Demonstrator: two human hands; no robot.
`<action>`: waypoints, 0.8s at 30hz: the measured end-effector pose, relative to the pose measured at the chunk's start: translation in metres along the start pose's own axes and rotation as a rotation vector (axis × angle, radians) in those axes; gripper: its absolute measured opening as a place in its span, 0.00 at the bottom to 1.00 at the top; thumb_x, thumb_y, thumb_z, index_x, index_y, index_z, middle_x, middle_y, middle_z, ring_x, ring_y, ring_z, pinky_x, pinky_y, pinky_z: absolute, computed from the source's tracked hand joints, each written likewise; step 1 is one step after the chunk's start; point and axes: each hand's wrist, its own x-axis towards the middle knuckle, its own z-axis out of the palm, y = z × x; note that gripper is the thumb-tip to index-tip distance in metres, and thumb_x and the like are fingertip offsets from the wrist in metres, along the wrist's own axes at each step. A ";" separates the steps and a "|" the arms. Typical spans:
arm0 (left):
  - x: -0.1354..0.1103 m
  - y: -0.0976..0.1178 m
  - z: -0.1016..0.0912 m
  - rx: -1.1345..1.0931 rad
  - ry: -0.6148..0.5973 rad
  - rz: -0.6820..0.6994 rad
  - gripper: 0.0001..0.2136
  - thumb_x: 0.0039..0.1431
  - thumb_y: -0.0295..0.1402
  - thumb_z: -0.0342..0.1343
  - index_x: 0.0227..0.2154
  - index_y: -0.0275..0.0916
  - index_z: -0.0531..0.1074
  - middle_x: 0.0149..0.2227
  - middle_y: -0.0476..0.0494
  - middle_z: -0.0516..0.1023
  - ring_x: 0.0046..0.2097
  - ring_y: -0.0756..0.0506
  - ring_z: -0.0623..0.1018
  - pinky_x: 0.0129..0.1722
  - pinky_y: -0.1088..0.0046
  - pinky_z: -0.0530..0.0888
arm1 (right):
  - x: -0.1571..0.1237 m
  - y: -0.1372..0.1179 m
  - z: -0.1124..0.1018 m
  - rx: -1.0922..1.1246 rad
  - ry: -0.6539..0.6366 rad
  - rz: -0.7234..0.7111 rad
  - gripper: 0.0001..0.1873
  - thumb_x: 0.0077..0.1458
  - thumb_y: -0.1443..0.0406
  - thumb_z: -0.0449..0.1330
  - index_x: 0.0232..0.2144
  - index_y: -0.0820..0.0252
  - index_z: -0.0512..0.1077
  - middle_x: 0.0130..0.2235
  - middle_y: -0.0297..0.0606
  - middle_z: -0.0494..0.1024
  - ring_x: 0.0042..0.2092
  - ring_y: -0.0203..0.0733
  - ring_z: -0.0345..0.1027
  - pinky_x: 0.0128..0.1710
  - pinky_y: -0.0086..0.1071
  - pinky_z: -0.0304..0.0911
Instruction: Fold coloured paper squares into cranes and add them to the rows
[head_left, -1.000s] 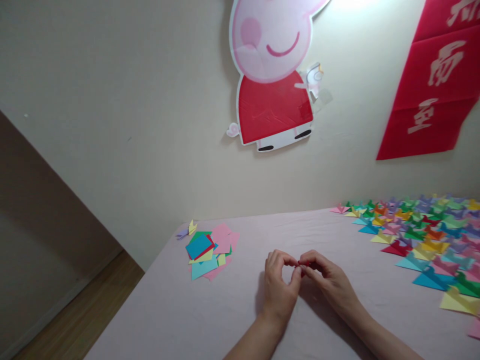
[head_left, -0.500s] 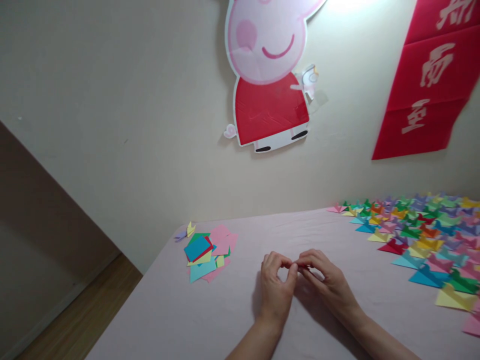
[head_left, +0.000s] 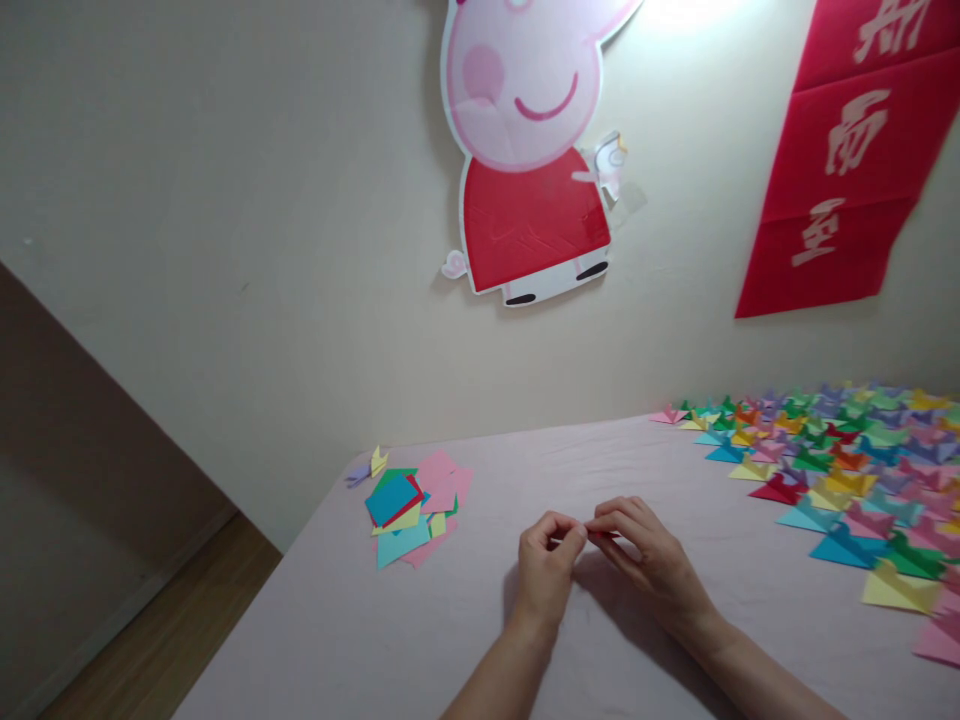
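Observation:
Between my two hands, just above the pink-covered table (head_left: 480,640), is a small piece of red folded paper (head_left: 602,536). Most of it is hidden by my fingers. My left hand (head_left: 549,570) pinches its left end between thumb and forefinger. The fingers of my right hand (head_left: 654,560) are closed around the other side, with a red sliver showing between thumb and fingers. To the left lies a loose pile of coloured paper sheets (head_left: 405,540) in pink, blue, green, yellow and red.
Rows of folded paper cranes (head_left: 847,545) in many colours cover the table's right side. Two small folded pieces, one yellow (head_left: 379,461) and one purple (head_left: 358,476), lie at the far left corner. Behind stands a wall with a pig cutout (head_left: 532,220) and a red banner (head_left: 847,160).
My left thumb has moved up and closed against the forefinger, narrowing the gap in that hand. A little more red paper shows at my right hand. The view has shifted slightly.

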 end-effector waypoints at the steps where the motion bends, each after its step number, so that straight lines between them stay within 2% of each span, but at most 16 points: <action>1: 0.001 0.001 -0.001 -0.023 -0.024 -0.033 0.13 0.47 0.43 0.60 0.22 0.38 0.71 0.22 0.52 0.67 0.28 0.49 0.64 0.31 0.73 0.62 | 0.000 0.000 0.000 0.006 -0.003 0.004 0.06 0.59 0.67 0.58 0.31 0.52 0.75 0.32 0.37 0.77 0.36 0.44 0.69 0.37 0.36 0.66; 6: 0.005 0.004 -0.005 -0.147 -0.137 -0.188 0.15 0.43 0.44 0.63 0.22 0.37 0.69 0.22 0.51 0.66 0.25 0.52 0.63 0.28 0.75 0.60 | -0.001 -0.001 -0.001 0.057 -0.021 0.035 0.07 0.60 0.66 0.58 0.31 0.52 0.74 0.32 0.37 0.76 0.37 0.44 0.69 0.36 0.35 0.66; 10: 0.004 0.007 -0.006 -0.218 -0.182 -0.238 0.16 0.42 0.44 0.64 0.23 0.37 0.68 0.22 0.51 0.67 0.25 0.52 0.64 0.29 0.75 0.61 | -0.001 -0.003 -0.002 0.093 -0.038 0.084 0.07 0.60 0.64 0.58 0.30 0.52 0.74 0.31 0.37 0.76 0.37 0.45 0.69 0.36 0.36 0.66; 15: 0.004 0.008 -0.006 -0.239 -0.207 -0.238 0.15 0.42 0.42 0.64 0.25 0.37 0.68 0.22 0.51 0.68 0.25 0.52 0.65 0.28 0.76 0.61 | 0.000 -0.002 -0.002 0.124 -0.047 0.128 0.09 0.60 0.62 0.57 0.29 0.52 0.74 0.30 0.37 0.76 0.36 0.46 0.69 0.36 0.37 0.65; 24: 0.006 0.001 -0.007 -0.139 -0.221 -0.156 0.17 0.48 0.47 0.61 0.26 0.37 0.68 0.23 0.51 0.68 0.25 0.51 0.66 0.28 0.74 0.63 | 0.002 -0.003 -0.003 0.205 -0.051 0.260 0.13 0.59 0.56 0.59 0.26 0.53 0.75 0.29 0.37 0.77 0.35 0.45 0.69 0.37 0.37 0.65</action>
